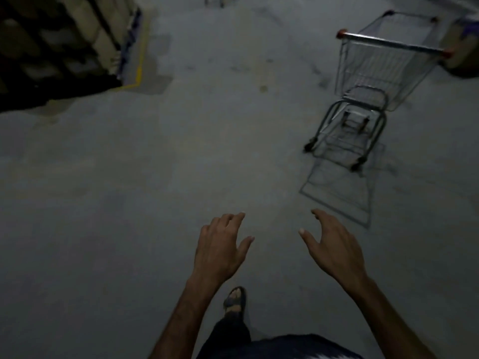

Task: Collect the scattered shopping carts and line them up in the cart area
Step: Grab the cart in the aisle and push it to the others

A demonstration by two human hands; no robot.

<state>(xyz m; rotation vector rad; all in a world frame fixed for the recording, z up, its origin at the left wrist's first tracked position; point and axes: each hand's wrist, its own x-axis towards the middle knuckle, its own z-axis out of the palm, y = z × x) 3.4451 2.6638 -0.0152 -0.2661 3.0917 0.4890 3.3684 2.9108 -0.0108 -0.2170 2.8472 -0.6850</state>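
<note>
Ahead and to the right, a wire shopping cart (383, 73) stood alone on the grey concrete floor (129, 190), well apart from both hands. Its handle bar (391, 42), capped in red at each end, faced roughly toward the person, and its rear gate looked swung down so that a wire panel (339, 193) lay on the floor behind the wheels, though the dim light made that hard to confirm. The basket appeared empty; nothing showed through the mesh.

The left hand (220, 250) and the right hand (334, 250) were both raised in front of the body, palms down, fingers loosely spread and a little curled, grasping nothing. Held out at about the same height, they seemed readied for taking hold of a cart handle, probably this one, since it was the nearest stray. A sandalled foot (234, 301) was planted forward between the arms, which suggested a stride in that direction.

At the upper left, a stack of stored goods (51, 42) sat behind a yellow floor line (140, 68), likely marking off a storage bay rather than the cart area. The legs of another frame (220, 1), perhaps a second cart, showed at the top edge, too cropped to identify. No lined-up row of carts was in view, so the collecting looked far from finished.
</note>
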